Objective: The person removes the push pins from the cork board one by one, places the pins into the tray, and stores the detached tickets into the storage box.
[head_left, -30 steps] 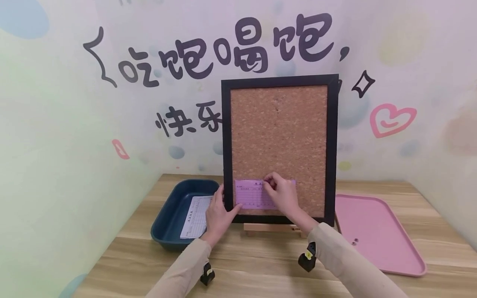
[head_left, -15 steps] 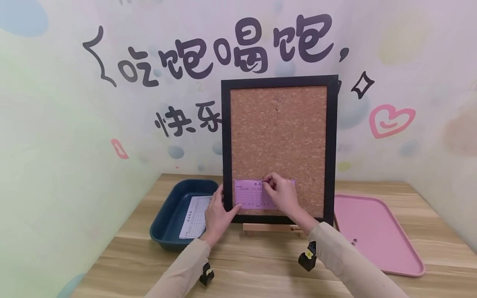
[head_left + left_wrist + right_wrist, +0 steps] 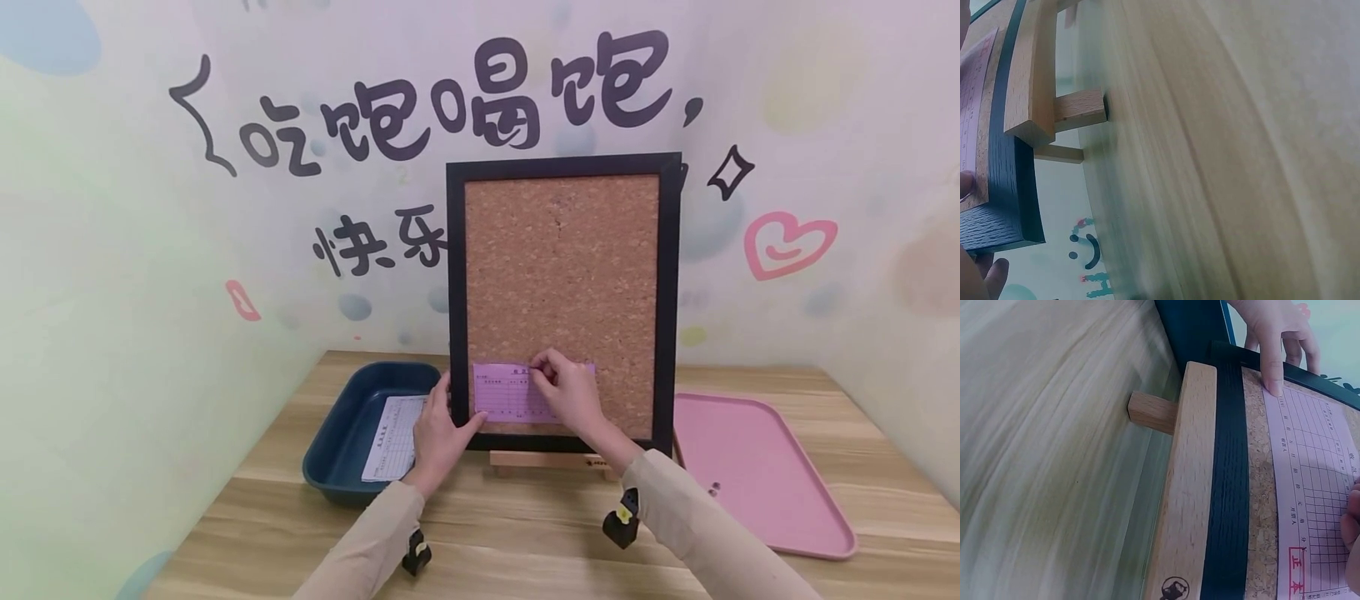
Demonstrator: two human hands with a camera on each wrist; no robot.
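Note:
A purple printed slip (image 3: pixel 498 392) lies flat against the lower part of a black-framed cork board (image 3: pixel 562 267). My left hand (image 3: pixel 441 429) grips the frame's lower left side, its thumb pressing the slip's lower left corner and its fingers reaching behind, as the right wrist view shows of that left hand (image 3: pixel 1275 337). At the slip's top edge, near its middle, my right hand (image 3: pixel 570 396) pinches a tiny pin-like thing, almost wholly hidden by the fingertips. That hand and forearm cover much of the slip's right half.
The board stands on a wooden easel (image 3: pixel 525 458). To its left, a dark blue tray (image 3: pixel 322 467) holds white printed slips (image 3: pixel 393 437). A pink tray (image 3: pixel 780 475) at the right bears small metallic bits (image 3: pixel 714 488). Behind the table (image 3: pixel 495 533) rises a lettered wall.

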